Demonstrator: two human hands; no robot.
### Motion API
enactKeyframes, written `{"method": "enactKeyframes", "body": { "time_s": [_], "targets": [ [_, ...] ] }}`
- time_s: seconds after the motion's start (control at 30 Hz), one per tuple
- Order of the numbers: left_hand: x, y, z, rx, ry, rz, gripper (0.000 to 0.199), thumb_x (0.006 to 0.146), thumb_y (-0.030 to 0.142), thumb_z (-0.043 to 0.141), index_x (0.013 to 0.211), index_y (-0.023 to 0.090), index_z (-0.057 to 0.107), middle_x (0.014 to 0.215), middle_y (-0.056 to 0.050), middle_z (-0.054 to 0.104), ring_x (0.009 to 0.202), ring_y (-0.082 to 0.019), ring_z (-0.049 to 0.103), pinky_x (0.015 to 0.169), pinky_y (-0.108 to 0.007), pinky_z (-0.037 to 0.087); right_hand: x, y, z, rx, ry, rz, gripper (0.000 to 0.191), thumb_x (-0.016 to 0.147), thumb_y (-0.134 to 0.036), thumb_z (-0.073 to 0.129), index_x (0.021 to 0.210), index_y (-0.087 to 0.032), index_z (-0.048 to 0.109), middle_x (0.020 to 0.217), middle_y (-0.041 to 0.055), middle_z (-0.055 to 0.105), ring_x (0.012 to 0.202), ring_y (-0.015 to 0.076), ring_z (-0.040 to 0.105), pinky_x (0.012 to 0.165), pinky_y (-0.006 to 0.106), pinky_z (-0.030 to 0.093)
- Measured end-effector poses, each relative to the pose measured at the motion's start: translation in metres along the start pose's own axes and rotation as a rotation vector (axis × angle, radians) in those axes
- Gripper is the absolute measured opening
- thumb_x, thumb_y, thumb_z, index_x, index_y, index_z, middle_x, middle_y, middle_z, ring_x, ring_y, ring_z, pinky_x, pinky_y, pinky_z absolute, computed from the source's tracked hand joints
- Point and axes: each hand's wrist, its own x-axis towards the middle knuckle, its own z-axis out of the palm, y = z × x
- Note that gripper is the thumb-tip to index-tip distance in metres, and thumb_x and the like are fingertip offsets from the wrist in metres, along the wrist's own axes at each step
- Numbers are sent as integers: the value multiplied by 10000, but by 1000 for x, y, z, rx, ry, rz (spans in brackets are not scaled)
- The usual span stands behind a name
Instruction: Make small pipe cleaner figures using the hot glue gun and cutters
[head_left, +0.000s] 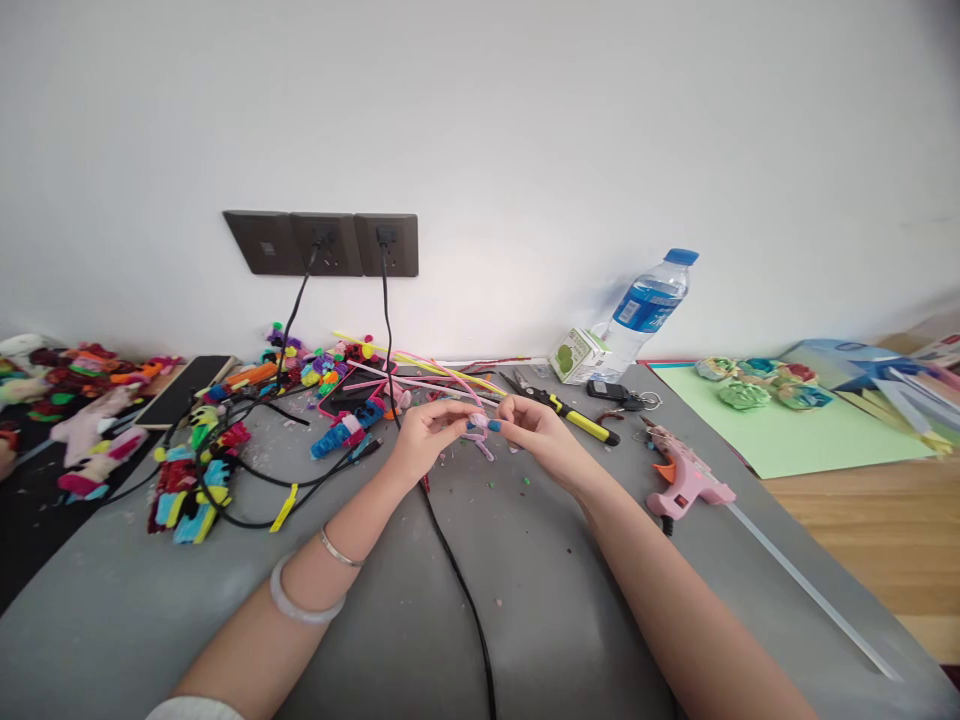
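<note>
Above the middle of the grey table, my left hand (431, 437) and my right hand (541, 432) meet fingertip to fingertip. Both pinch a small piece of light pink pipe cleaner (478, 421); the fingers cover part of it. Just behind the hands lie long pink and yellow pipe cleaners (431, 365). A short lilac piece (482, 446) is on the table below my fingertips. Left of my left hand is a blue fuzzy pipe-cleaner figure (337, 437).
A pink glue gun (686, 480) with a long glue stick lies right. Behind are a yellow-black curling-iron-like tool (581, 418), car key (606, 389), carton (574, 356) and water bottle (651, 305). Black cables (442, 535) cross the table. Pipe-cleaner figures (196, 490) and a phone (186, 390) lie left.
</note>
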Motion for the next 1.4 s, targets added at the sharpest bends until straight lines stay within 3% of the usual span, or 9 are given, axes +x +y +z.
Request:
{"method": "enactKeyframes", "body": {
  "time_s": [0.33, 0.5, 0.6, 0.87, 1.4],
  "targets": [
    [0, 1, -1, 8, -18, 21, 236, 800, 378, 747, 919, 177, 778, 945, -96, 773, 866, -206, 709, 791, -322, 570, -3, -8, 4, -55, 5, -115, 404, 765, -546, 760, 843, -225, 528, 778, -19, 494, 622, 117, 401, 552, 263, 344],
    [1, 2, -1, -10, -41, 123, 186, 795, 353, 761, 893, 197, 788, 948, -83, 726, 911, -195, 668, 814, -308, 545, -4, -8, 5, -76, -21, -127, 331, 806, -488, 736, 878, -223, 551, 837, -9, 527, 623, 112, 397, 569, 269, 349],
    [1, 3, -1, -9, -66, 117, 169, 822, 323, 735, 928, 201, 786, 928, -74, 711, 890, -182, 660, 802, -297, 539, -4, -9, 6, -71, -20, -118, 338, 799, -490, 741, 890, -223, 555, 839, -10, 532, 624, 113, 402, 573, 270, 352],
    [-3, 5, 0, 4, -118, 60, 288, 853, 310, 684, 1113, 187, 695, 1099, -104, 707, 955, -190, 675, 784, -270, 544, -2, -4, 5, -122, 23, -148, 312, 829, -501, 704, 894, -221, 583, 799, -1, 537, 626, 127, 418, 564, 280, 347],
    [-4, 4, 0, 178, 11, 115, 174, 820, 277, 697, 962, 178, 678, 993, -83, 713, 893, -185, 658, 748, -269, 502, -4, -4, 5, -293, 127, -299, 162, 856, -344, 659, 950, -239, 579, 808, 8, 526, 697, 163, 470, 645, 310, 386]
  ]
}}
